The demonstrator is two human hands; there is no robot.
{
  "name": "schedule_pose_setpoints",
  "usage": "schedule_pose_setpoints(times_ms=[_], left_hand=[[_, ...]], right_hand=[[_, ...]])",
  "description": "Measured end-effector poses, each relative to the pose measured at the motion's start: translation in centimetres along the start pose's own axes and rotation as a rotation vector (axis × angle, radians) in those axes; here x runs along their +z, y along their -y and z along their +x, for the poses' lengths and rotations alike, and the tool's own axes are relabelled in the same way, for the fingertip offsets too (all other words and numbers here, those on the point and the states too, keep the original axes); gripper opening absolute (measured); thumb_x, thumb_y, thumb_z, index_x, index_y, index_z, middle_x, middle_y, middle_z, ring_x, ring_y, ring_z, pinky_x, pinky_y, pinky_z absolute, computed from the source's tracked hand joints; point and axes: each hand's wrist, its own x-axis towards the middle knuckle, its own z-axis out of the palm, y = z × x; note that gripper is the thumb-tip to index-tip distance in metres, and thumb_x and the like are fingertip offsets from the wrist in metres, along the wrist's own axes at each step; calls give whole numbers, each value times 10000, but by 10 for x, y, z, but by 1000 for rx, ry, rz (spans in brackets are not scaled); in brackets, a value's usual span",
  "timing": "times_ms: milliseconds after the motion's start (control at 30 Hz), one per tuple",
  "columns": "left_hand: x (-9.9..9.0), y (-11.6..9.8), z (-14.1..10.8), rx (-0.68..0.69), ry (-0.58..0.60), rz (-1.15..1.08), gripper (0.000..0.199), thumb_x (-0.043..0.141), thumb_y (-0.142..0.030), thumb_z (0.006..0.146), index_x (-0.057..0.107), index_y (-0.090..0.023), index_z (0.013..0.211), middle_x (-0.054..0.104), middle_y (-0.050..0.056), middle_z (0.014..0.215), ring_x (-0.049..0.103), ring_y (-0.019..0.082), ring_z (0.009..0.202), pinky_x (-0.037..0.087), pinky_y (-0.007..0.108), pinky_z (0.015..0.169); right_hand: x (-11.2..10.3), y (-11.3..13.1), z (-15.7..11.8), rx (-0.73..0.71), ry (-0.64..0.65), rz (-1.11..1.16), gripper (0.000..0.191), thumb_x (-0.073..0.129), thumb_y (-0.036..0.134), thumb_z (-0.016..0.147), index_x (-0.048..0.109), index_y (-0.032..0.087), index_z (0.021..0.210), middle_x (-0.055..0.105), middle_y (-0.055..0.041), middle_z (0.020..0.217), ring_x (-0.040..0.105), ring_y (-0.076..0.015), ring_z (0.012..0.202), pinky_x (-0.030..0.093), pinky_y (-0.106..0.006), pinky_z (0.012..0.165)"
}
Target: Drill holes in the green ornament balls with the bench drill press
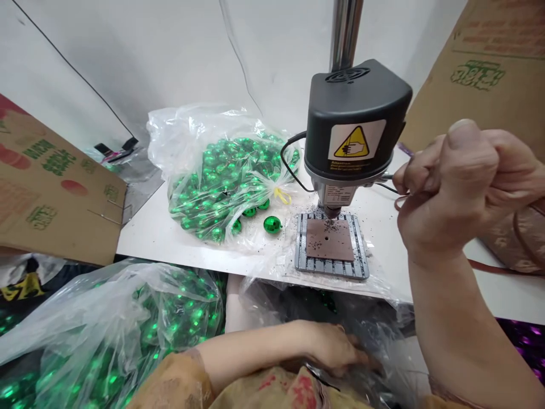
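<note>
My right hand (pixel 451 182) is closed in a fist around the feed lever (pixel 388 177) of a small black drill press (pixel 357 113). Below the drill's chuck (pixel 332 211), a brown square board (pixel 340 248) with a small hole lies on the slotted metal base (pixel 301 258), dotted with dark shavings. My left hand (pixel 334 347) hangs below the table edge, over a clear plastic bag (pixel 272 295) with some dark green pieces in it. Its fingers are blurred and partly hidden there. One shiny green faceted bead (pixel 272 225) lies left of the base.
A clear bag full of green beads (pixel 238 162) sits on the white table (pixel 145 238). Another bag of green beads (pixel 170 312) stands lower left. Cardboard boxes (pixel 59 187) flank both sides. A black cable (pixel 284 156) loops beside the drill, and purple shiny pieces (pixel 525 343) show lower right.
</note>
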Motion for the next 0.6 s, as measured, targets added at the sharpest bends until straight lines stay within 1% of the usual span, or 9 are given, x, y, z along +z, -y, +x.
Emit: schedule_pose_setpoints(times_ms=[67, 133, 167, 200, 267, 333, 433, 500, 600], left_hand=[[-25, -1, -38, -16, -169, -37, 420, 587, -280, 877, 652, -219, 1288, 709, 113, 1184, 714, 268, 962, 548, 343, 807], [-52, 6, -78, -5, -372, -186, 292, 531, -361, 948, 700, -219, 1139, 739, 71, 1065, 702, 210, 925, 537, 287, 812], [-65, 14, -95, -65, -531, -208, 285, 491, -365, 973, 701, -215, 1094, 737, 59, 997, 690, 190, 879, 532, 278, 798], [-77, 25, -110, -180, -752, -170, 286, 463, -358, 985, 699, -211, 1049, 718, 49, 895, 666, 184, 809, 524, 283, 764], [-96, 52, -132, -406, -1149, 29, 216, 525, -307, 946, 694, -210, 1039, 684, 60, 896, 628, 204, 834, 511, 328, 807], [-108, 81, -143, -515, -1242, 207, 314, 670, -206, 820, 679, -230, 1132, 659, 89, 1094, 600, 257, 1013, 482, 400, 930], [-113, 111, -145, -512, -1194, 188, 403, 713, -149, 741, 673, -231, 1133, 616, 76, 1075, 602, 254, 1003, 480, 392, 921], [-111, 116, -138, -451, -1249, 74, 460, 746, -209, 741, 623, -220, 1184, 601, 56, 1033, 605, 225, 955, 484, 359, 888], [-107, 106, -122, -299, -1391, -196, 609, 801, -374, 730, 532, -195, 1247, 607, 43, 1013, 597, 194, 913, 482, 315, 832]], right_hand=[[0, 0, 0, 3, -19, -19, 435, 626, 238, 842, 382, 208, 484, 368, 63, 411, 368, -60, 363, 244, -301, 403], [-1, 0, -1, -8, -28, -23, 427, 625, 235, 842, 398, 202, 482, 357, 63, 409, 369, -62, 367, 250, -301, 405], [0, 0, -1, -6, -21, -25, 431, 622, 238, 845, 396, 198, 480, 353, 63, 410, 371, -59, 371, 255, -296, 408], [0, 0, -2, -4, -14, -28, 436, 618, 238, 848, 391, 194, 478, 349, 63, 411, 372, -54, 375, 257, -288, 410], [0, 1, -2, 13, -9, -42, 444, 602, 233, 858, 373, 186, 481, 332, 66, 418, 375, -39, 389, 261, -265, 422], [0, 2, -3, 28, -12, -43, 441, 585, 225, 867, 364, 180, 488, 316, 69, 426, 378, -28, 402, 261, -251, 437], [1, 3, -3, 33, -11, -25, 447, 585, 233, 867, 361, 173, 485, 311, 70, 426, 365, -23, 401, 252, -249, 442], [0, 4, -3, 39, -3, -25, 449, 586, 231, 865, 366, 169, 479, 329, 69, 424, 359, -21, 399, 248, -251, 447], [-1, 3, -2, 58, 16, -8, 449, 592, 230, 860, 366, 168, 477, 347, 68, 426, 356, -24, 400, 252, -256, 450]])
